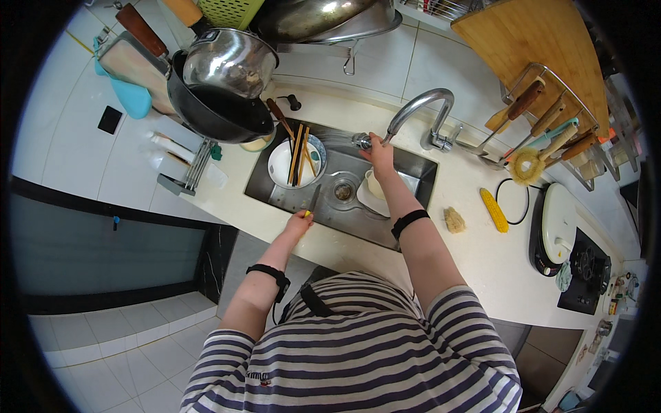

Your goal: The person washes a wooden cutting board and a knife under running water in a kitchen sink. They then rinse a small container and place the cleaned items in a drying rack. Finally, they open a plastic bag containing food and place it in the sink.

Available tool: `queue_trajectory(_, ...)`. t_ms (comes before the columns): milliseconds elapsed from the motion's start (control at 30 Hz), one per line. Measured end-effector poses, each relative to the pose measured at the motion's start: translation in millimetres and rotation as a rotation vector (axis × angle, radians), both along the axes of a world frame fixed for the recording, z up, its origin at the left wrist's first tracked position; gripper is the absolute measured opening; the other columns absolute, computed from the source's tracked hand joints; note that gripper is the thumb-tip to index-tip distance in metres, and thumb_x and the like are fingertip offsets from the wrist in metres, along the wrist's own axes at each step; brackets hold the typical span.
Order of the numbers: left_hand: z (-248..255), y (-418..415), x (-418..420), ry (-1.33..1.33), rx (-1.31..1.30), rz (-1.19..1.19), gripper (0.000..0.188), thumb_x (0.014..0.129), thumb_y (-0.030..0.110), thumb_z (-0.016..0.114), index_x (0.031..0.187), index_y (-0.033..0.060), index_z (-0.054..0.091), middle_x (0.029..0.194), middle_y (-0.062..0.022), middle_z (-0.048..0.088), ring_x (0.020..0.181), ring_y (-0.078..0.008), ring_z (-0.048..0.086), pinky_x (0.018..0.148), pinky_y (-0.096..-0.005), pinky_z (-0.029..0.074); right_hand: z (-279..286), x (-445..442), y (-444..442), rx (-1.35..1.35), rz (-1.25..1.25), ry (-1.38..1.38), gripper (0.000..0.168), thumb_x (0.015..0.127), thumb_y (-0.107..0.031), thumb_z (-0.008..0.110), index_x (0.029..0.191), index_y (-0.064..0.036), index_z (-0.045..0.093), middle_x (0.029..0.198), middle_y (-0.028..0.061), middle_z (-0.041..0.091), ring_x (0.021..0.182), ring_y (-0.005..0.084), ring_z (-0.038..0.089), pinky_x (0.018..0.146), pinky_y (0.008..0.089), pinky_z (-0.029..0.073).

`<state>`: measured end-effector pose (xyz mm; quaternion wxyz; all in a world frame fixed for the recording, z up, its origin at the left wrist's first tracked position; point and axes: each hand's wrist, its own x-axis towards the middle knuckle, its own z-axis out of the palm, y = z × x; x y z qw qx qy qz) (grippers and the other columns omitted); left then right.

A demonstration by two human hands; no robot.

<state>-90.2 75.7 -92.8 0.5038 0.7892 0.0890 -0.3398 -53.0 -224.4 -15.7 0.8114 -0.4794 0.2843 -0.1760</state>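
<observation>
My left hand (299, 225) is closed on the yellow handle of a knife (315, 199), its blade pointing over the near edge of the steel sink (330, 206). With my right hand (378, 155) I grip the spray head (361, 140) of the chrome faucet (421, 98); water sprays from it to the left. At the sink's left, a white bowl (279, 165) stands with several chopsticks (297, 155) across it, over a blue-patterned dish. Partly hidden by my right forearm, white dishes (373, 199) lie at the right of the drain (343, 192).
Right of the sink on the counter are a tan scrubbing pad (454, 220), a corn cob (494, 210) and an electric cooker (555, 227). A black wok (222, 116) and a steel pot (230, 62) overhang the left back. Utensils hang from a rack (563, 93) at the right.
</observation>
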Motion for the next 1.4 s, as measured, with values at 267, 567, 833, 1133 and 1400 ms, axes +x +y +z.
queue_trajectory(267,-8,4,-2,0.045,-0.106,0.093,0.014,0.088,0.012,0.058,0.098,0.0024,0.061,0.079,0.0002,0.059,0.067,-0.0086,0.054,0.061,-0.0220,0.044,12,-3,6,0.057,0.049,-0.096,0.039,0.089,-0.019,0.048,0.118,0.007,0.050,0.106,0.0131,0.053,0.085,0.0225,0.060,0.072,0.0346,0.057)
queue_trajectory(567,-14,7,-6,-0.033,-0.119,0.008,0.016,0.089,0.013,0.057,0.100,0.0023,0.061,0.074,-0.0001,0.058,0.067,-0.0093,0.052,0.062,-0.0218,0.042,19,-5,4,0.248,0.158,-0.227,0.040,0.088,-0.018,0.051,0.116,0.009,0.046,0.109,0.0182,0.052,0.092,0.0311,0.059,0.077,0.0411,0.056)
queue_trajectory(833,7,7,-10,-0.155,0.091,-0.242,0.021,0.087,0.020,0.059,0.102,0.0051,0.062,0.081,-0.0056,0.063,0.075,-0.0138,0.056,0.068,-0.0269,0.044,29,-14,-8,0.330,0.396,-0.110,0.040,0.086,-0.019,0.053,0.116,0.007,0.047,0.099,0.0241,0.058,0.086,0.0379,0.063,0.077,0.0386,0.056)
queue_trajectory(1133,35,5,-27,-0.262,0.101,-0.542,0.029,0.085,0.028,0.059,0.101,0.0036,0.061,0.089,-0.0151,0.063,0.081,-0.0277,0.059,0.073,-0.0343,0.045,31,-18,-16,0.253,0.536,0.016,0.038,0.089,-0.018,0.046,0.117,0.008,0.046,0.098,0.0268,0.060,0.084,0.0390,0.064,0.073,0.0330,0.057)
queue_trajectory(1400,58,-6,-38,-0.361,0.197,-0.679,0.032,0.084,0.032,0.058,0.095,0.0026,0.061,0.088,-0.0195,0.061,0.083,-0.0362,0.057,0.074,-0.0389,0.046,31,-27,-20,0.272,0.550,0.037,0.037,0.088,-0.018,0.046,0.115,0.008,0.047,0.096,0.0263,0.060,0.082,0.0386,0.064,0.071,0.0344,0.057)
